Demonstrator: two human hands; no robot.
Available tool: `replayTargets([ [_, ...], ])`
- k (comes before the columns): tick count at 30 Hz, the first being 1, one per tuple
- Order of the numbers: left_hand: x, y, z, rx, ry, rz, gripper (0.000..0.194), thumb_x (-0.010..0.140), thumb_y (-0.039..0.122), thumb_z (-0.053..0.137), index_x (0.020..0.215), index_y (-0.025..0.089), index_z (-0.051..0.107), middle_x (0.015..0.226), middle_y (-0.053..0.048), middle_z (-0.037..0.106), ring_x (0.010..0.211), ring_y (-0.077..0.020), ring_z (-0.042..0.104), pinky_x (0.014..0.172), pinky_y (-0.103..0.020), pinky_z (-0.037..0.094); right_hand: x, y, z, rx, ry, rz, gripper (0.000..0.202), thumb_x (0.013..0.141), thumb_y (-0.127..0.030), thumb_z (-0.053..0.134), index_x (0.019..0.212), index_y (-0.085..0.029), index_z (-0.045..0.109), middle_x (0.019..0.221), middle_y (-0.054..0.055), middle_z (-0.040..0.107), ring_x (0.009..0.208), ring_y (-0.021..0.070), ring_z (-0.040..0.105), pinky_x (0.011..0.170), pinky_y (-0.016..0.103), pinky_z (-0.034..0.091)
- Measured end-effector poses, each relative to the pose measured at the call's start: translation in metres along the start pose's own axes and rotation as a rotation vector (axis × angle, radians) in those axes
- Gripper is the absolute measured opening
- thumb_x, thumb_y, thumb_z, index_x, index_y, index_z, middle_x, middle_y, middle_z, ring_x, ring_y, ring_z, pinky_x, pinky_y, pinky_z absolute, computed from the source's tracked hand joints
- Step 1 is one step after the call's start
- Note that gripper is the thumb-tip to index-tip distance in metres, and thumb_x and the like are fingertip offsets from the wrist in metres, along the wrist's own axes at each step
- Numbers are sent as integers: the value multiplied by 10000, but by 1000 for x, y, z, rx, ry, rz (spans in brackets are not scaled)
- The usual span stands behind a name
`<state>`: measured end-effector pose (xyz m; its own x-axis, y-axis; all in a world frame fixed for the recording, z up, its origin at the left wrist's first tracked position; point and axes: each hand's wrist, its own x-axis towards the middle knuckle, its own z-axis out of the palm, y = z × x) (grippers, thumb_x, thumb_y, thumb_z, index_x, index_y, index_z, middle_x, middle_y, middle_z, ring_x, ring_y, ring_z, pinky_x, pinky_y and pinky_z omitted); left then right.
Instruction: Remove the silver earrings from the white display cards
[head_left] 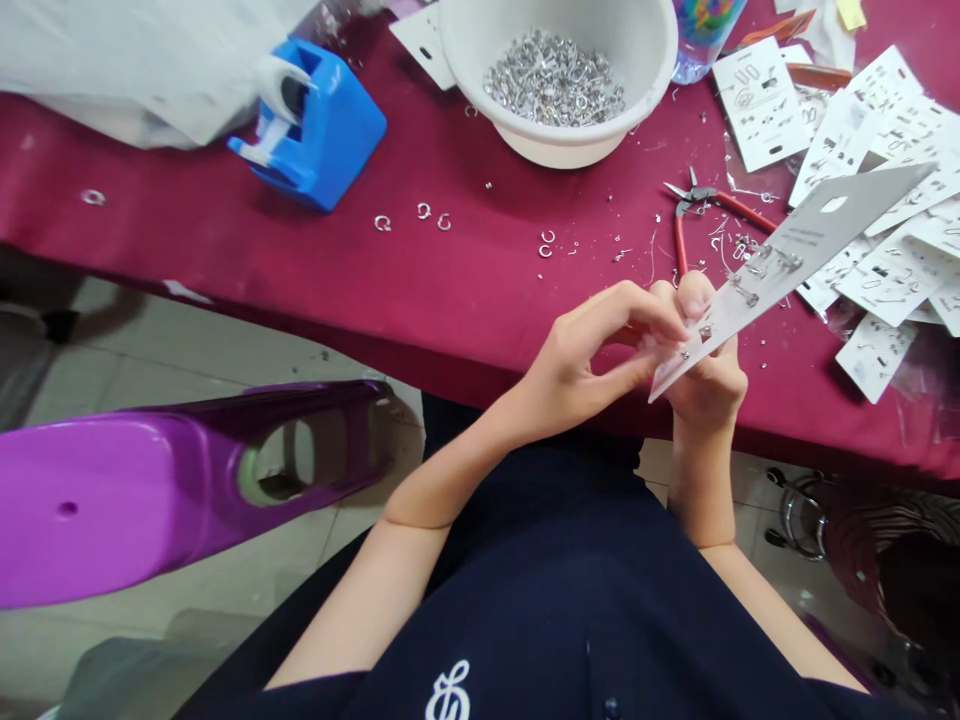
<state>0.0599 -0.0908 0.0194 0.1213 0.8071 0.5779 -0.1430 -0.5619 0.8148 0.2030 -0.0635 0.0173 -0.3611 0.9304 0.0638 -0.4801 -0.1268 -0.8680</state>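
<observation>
A white earring card (814,240) with small silver earrings on its face is held up at a slant above the table's front edge. My right hand (709,375) grips the card from behind near its lower end, thumb at its edge. On the lower part of the card, my left hand (600,350) pinches with thumb and fingertips; whether a small earring is between them is hidden. Red-handled pliers (682,210) lie with jaws apart just beyond the hands, beside scattered bits of wire and metal.
A white bowl (559,150) of silver pieces stands at the back. Left of it is a blue tape dispenser (341,125). Loose silver rings (424,211) lie on the red tablecloth (300,270). More earring cards (885,260) are piled at right. A purple stool (97,500) stands at left.
</observation>
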Motion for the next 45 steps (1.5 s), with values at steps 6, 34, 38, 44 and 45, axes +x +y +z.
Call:
replayTargets([
  [6, 1, 8, -4, 196, -16, 36, 81, 889, 168, 692, 946, 154, 636, 855, 1, 629, 755, -75, 629, 703, -187, 568, 1, 4, -2, -67, -8, -24, 496, 589, -390, 881, 802, -243, 457, 686, -46, 396, 585, 93, 413, 526, 254, 433],
  [34, 1, 16, -2, 210, -46, 69, 54, 914, 213, 667, 932, 198, 618, 875, -17, 692, 806, -115, 662, 741, -243, 566, -3, -2, 3, 61, -49, -28, 513, 568, -329, 886, 758, -230, 419, 591, -80, 409, 468, 57, 270, 481, 241, 370],
  [38, 1, 14, -1, 161, -82, 29, 61, 929, 231, 651, 952, 194, 609, 902, -20, 685, 845, -119, 679, 765, -253, 583, 0, -1, 2, 102, -72, -51, 526, 583, -313, 869, 762, -224, 381, 583, -86, 398, 471, 55, 302, 465, 208, 320],
  [44, -7, 6, 7, -117, 31, -113, 227, 942, 337, 644, 1078, 223, 503, 950, -9, 671, 833, -101, 705, 711, -223, 612, 3, 4, 0, 174, -248, -94, 449, 676, -356, 797, 774, -233, 377, 585, -82, 428, 473, 71, 318, 506, 245, 385],
  [45, -8, 5, 7, -127, 30, -137, 242, 941, 362, 643, 1078, 230, 494, 940, -6, 669, 832, -105, 709, 707, -229, 616, 2, 5, 0, 164, -244, -86, 446, 663, -352, 801, 776, -239, 384, 581, -83, 431, 468, 78, 317, 504, 258, 396],
])
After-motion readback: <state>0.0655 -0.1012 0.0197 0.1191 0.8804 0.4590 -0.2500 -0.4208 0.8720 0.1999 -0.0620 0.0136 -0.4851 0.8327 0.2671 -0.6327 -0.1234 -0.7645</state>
